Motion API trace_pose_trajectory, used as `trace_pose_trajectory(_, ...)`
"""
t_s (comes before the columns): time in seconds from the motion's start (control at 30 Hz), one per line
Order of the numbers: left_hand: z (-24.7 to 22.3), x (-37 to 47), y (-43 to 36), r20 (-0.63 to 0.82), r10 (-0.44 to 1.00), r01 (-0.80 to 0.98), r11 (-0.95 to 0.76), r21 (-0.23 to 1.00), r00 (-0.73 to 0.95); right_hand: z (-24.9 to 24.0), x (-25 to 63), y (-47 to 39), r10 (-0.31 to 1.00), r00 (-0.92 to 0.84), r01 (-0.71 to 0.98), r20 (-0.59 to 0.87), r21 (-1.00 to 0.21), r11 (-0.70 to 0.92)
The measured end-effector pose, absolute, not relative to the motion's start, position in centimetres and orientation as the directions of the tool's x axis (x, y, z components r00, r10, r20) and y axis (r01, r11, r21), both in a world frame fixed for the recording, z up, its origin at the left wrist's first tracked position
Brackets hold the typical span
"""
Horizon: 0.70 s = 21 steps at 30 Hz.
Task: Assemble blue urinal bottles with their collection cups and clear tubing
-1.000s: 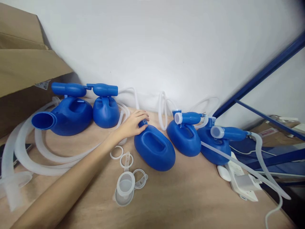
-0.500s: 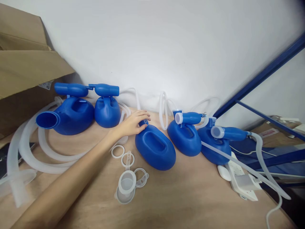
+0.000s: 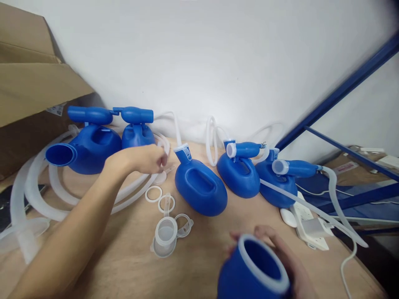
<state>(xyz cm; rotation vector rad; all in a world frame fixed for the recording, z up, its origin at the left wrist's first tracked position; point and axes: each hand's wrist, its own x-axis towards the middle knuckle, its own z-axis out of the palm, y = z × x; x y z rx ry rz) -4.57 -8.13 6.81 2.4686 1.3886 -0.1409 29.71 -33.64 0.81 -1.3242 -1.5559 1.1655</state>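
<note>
My left hand [image 3: 148, 160] is closed, fingers curled, above the coiled clear tubing; whatever may be in its fingers is hidden. A flat translucent cap [image 3: 160, 177] lies just below it. At the lower right, my right hand [image 3: 294, 259] wraps round a blue urinal bottle [image 3: 246, 276] whose wide mouth carries a whitish ring [image 3: 282, 285]. The bottom of that bottle is cut off by the frame. Between the hands lies another blue urinal bottle [image 3: 201, 187], its neck capped and joined to a tube. Clear rings [image 3: 153, 194] and a strapped cap [image 3: 166, 231] lie beside it.
Two more blue bottles [image 3: 101, 147] stand at the left by a cardboard box [image 3: 34, 91]. Two others with tubes [image 3: 238, 174] are at the right, near a white power strip [image 3: 311, 232] and a blue metal rack [image 3: 343, 91]. A white wall closes off the back.
My left hand has let go of the middle bottle's neck and moved left and slightly down, closing. My right hand has come into view with a blue urinal bottle.
</note>
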Motion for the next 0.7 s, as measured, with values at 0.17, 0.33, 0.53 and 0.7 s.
trace_pose_trajectory(0.17, 4.3, -1.6, -8.3, -0.455, 0.826, 0.936, -0.348, 0.049, 0.331, 3.8, 26.9, -23.5, 0.968, -0.150, 0.198, 0.199, -0.954, 0.227)
trace_pose_trajectory(0.33, 1.8, 0.4, -7.6, -0.451, 0.850, 0.946, -0.322, -0.041, 0.270, 7.0, 23.9, -18.3, 0.915, -0.176, 0.172, 0.362, -0.904, 0.391)
trace_pose_trajectory(0.53, 0.6, -0.3, -6.6, -0.451, 0.837, 0.930, -0.366, -0.038, 0.311, 9.1, 23.6, -16.4, 0.839, -0.285, 0.295, 0.463, -0.791, 0.536)
trace_pose_trajectory(0.7, 1.5, -0.8, -6.1, -0.495, 0.804, 0.923, -0.384, -0.010, 0.329, 9.6, 24.3, -14.6, 0.811, -0.370, 0.325, 0.453, -0.755, 0.570)
